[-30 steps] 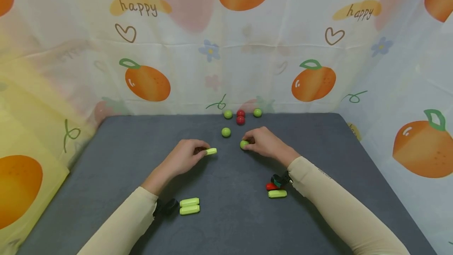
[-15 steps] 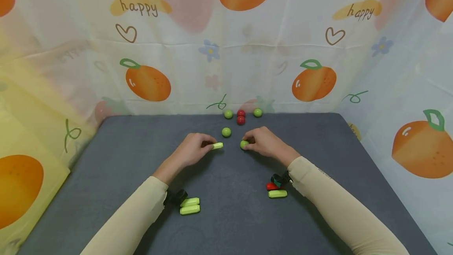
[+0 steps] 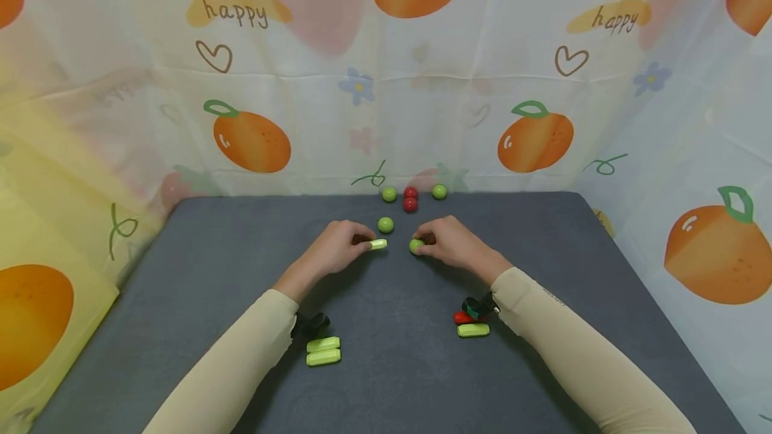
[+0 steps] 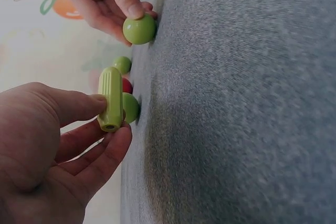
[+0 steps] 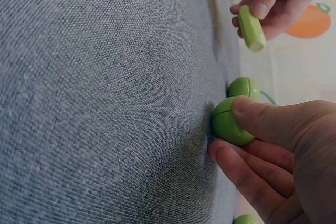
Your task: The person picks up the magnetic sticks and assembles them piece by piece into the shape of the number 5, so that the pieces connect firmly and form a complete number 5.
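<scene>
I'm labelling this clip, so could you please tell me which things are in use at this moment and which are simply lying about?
In hand:
- green peg, pinched by the left hand
- green ball, held on the mat by the right hand

Lying about:
- loose green ball
- two red balls
- green peg pair
- single green peg

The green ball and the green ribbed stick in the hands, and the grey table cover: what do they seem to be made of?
Green ball: looks like hard plastic, smooth with a soft sheen, and a seam line runs round it.
Green ribbed stick: likely moulded plastic too, with lengthwise grooves and a matte-to-satin finish.
Grey table cover: seems to be a woven or felt-like fabric; the wrist views show a fine, fuzzy, matte texture.
</scene>
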`<state>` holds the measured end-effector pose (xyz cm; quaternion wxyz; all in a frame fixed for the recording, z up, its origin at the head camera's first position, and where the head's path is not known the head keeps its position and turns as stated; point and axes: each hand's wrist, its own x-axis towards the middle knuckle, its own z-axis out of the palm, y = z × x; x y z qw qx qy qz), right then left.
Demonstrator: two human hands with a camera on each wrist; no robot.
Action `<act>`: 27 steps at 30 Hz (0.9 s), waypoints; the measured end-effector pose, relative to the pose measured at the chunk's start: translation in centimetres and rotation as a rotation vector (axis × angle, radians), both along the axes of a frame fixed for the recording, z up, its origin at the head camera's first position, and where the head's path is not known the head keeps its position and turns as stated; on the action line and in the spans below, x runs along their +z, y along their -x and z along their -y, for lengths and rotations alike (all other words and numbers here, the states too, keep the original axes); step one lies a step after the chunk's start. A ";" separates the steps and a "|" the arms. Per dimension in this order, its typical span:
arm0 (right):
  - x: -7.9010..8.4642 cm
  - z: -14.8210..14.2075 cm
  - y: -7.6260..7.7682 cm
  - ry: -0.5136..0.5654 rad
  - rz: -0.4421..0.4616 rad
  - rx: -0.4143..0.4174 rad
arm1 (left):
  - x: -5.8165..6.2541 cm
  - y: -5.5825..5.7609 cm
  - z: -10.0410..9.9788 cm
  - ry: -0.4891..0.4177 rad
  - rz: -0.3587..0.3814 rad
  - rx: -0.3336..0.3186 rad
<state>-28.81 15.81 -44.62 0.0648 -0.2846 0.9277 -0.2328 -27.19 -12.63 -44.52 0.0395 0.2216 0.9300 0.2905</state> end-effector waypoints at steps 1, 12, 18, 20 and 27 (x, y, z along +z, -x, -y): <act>0.0 0.0 0.0 -0.002 0.000 -0.003 | 0.0 0.2 -0.2 -0.001 -0.001 -0.001; -0.1 -0.1 0.0 -0.008 -0.009 -0.003 | -0.7 1.1 -2.1 0.018 0.013 -0.059; -0.1 -0.1 -0.1 0.000 -0.005 0.005 | -0.8 1.3 -3.2 0.043 -0.009 -0.069; -0.1 -0.1 -0.1 0.004 -0.004 0.010 | -0.8 1.4 -3.5 0.054 -0.012 -0.074; -0.2 -0.2 0.0 0.017 -0.014 0.013 | -1.0 1.6 -4.5 0.069 -0.021 -0.084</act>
